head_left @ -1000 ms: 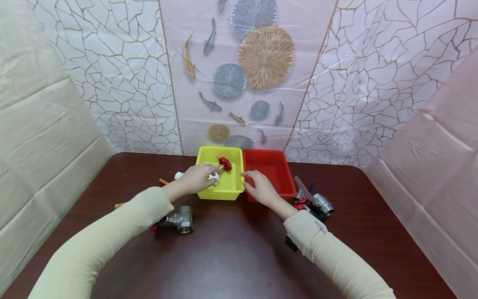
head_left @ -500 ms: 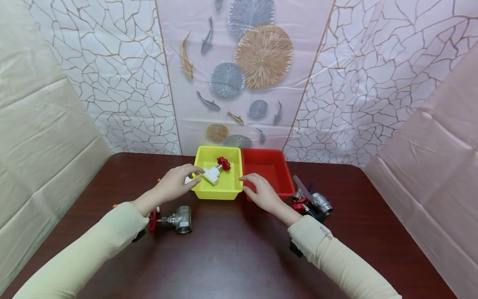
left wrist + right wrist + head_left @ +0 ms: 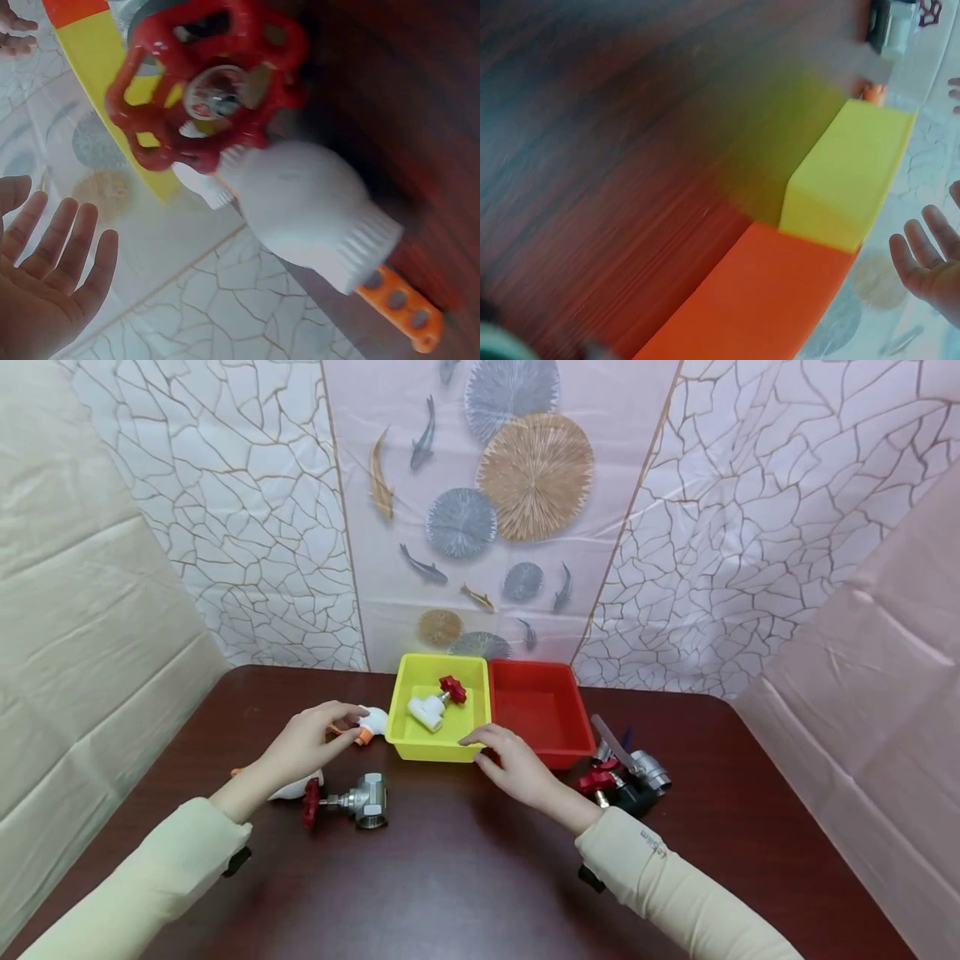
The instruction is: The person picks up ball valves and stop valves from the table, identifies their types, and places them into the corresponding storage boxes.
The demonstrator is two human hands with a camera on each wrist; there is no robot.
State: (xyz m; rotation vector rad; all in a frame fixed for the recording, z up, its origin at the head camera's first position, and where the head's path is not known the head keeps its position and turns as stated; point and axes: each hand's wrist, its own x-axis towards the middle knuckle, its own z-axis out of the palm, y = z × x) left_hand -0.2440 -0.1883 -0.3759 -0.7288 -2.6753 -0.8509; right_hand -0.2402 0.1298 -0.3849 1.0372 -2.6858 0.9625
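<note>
My left hand (image 3: pixel 303 745), holding nothing, hovers left of the yellow bin (image 3: pixel 438 751), its fingertips by a white plastic valve with an orange handle (image 3: pixel 372 722). In the left wrist view that hand (image 3: pixel 56 274) has its fingers spread and extended. Below it in the head view lies a metal valve (image 3: pixel 367 800) with a red handwheel (image 3: pixel 311 803), partly in front of another white valve (image 3: pixel 296 787). Inside the yellow bin rests a white valve (image 3: pixel 426 712) with a red knob (image 3: pixel 452 689). My right hand (image 3: pixel 517 767) is over the bins' near edge, fingers relaxed and holding nothing.
A red bin (image 3: pixel 555 758) stands right beside the yellow one. Right of it, several metal valves (image 3: pixel 648 770) and a red-handled one (image 3: pixel 597 779) lie heaped near my right forearm. A patterned cloth wall (image 3: pixel 300 543) closes off the table's back.
My left hand has let go of the white red-knobbed valve in the yellow bin and drawn back leftward, toward the orange-handled valve. My right hand has shifted slightly toward me.
</note>
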